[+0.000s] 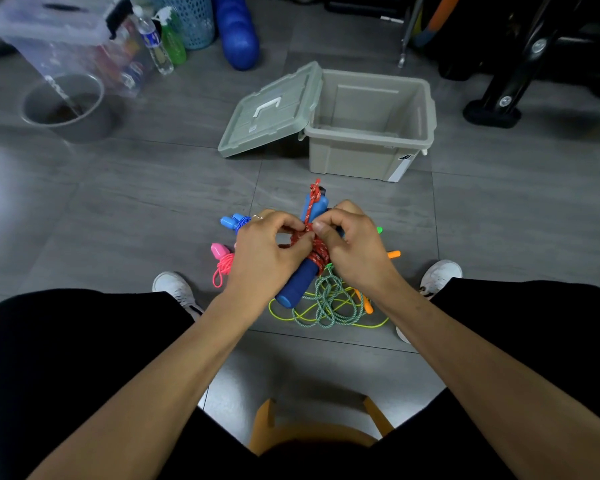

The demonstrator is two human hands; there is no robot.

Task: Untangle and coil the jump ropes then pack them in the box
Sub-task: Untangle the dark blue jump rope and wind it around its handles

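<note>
We hold one red rope point(313, 244) between both hands above the floor point(153, 188), just in front of the box point(371, 147). It is wound around two blue handles point(297, 284) that lie together. Our left hand point(269, 252) curls its fingers over the windings and pinches the cord; our right hand point(352, 242) does the same from the other side, thumb pressed to the red turns. One loose red end point(315, 192) sticks up past the far handle.

Below our hands we count two tangled ropes on the floor: one teal braided rope point(326, 303) and one thin yellow-green rope point(329, 322), with two orange handles point(394, 253) near them. To the left lie one coiled pink rope point(222, 265) and one blue rope point(234, 221).

The one grey box stands open, with its single lid point(267, 112) leaning against its left side.
</note>
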